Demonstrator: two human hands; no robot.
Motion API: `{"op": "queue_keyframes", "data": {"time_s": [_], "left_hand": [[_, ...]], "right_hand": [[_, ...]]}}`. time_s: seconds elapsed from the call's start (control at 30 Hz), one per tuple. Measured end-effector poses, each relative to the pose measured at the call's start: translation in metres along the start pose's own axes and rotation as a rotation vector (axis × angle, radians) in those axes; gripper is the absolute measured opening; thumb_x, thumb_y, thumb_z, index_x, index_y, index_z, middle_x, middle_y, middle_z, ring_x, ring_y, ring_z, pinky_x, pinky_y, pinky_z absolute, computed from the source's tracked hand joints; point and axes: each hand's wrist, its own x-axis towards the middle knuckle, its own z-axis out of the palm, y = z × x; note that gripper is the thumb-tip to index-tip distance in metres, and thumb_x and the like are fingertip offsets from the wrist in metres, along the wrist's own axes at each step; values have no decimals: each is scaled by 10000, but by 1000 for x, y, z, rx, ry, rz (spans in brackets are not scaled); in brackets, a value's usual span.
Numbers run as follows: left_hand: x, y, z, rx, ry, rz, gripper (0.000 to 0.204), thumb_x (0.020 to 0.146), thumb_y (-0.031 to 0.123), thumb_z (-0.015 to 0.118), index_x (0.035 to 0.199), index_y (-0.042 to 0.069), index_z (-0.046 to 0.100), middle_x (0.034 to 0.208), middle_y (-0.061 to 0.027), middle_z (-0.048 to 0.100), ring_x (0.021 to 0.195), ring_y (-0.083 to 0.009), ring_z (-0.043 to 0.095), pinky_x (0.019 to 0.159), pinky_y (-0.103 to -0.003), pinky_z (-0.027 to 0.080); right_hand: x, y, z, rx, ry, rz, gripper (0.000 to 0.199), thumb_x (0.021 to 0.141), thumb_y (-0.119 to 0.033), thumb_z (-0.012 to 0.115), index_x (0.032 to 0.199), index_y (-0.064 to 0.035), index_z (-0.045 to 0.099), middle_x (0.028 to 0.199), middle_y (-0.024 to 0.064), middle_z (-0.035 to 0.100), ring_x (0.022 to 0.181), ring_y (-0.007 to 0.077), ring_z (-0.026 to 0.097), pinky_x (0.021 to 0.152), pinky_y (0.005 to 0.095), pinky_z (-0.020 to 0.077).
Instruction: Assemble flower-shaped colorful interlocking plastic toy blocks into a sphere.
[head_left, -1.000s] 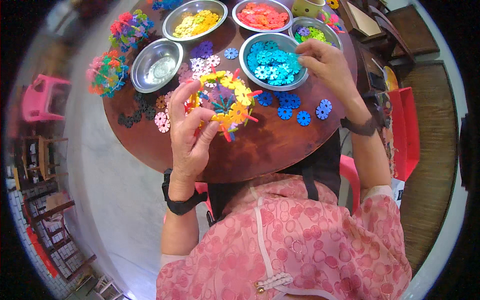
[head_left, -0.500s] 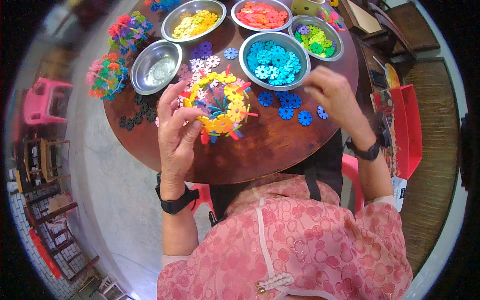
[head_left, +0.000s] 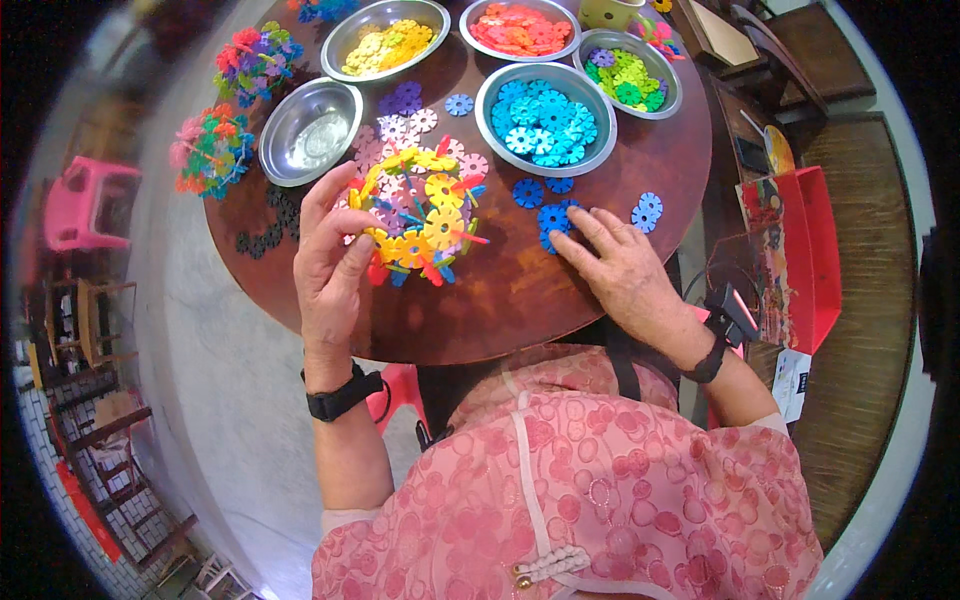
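Observation:
My left hand (head_left: 335,265) is closed, its thumb and fingers pinching the left side of a ball built of interlocking flower discs (head_left: 440,228), mostly yellow with red, green and blue ones sticking out. The ball is held above the table, and its middle is open. To its right, my right hand (head_left: 628,280) reaches down with fingers stretched out, its fingertips on a small cluster of dark blue flower discs (head_left: 550,222). More blue discs (head_left: 527,193) lie just beyond the fingers, and lighter blue ones (head_left: 647,210) lie to the right.
Metal bowls hold light blue (head_left: 545,120), red (head_left: 521,30), yellow (head_left: 392,45) and green discs (head_left: 632,78); another metal bowl (head_left: 312,135) has none. Pink discs (head_left: 398,130) and black discs (head_left: 265,238) lie loose. Finished disc balls (head_left: 213,155) stand at the round table's left edge.
My right hand has come down and left from beside the light blue bowl onto the dark blue discs, shifting some of them. The ball in my left hand has turned a little.

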Motion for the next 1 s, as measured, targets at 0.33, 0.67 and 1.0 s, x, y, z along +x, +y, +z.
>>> {"op": "queue_keyframes", "data": {"time_s": [0.33,0.67,1.0], "left_hand": [[1,4,2,-5,-7,4,60,874,74,676,922,77,711,1434,-113,475,1358,-258,409,1124,-389,299],[0,5,1,-42,-4,-39,64,884,108,688,924,69,719,1466,-112,440,1393,-270,376,1144,-398,279],[1,0,-9,34,-52,-20,95,901,130,666,936,55,712,1486,-134,430,1393,-276,385,1164,-417,274]], "right_hand": [[6,-23,2,70,-86,-35,446,869,-101,541,1312,-146,560,1414,147,472,1282,358,454,1015,513,396],[9,-26,4,122,-16,-84,440,848,-111,547,1288,-110,562,1381,144,495,1258,340,479,983,472,412],[-41,13,-18,33,-47,144,458,811,-81,616,1265,-33,581,1362,159,511,1236,339,507,949,439,461]]}}
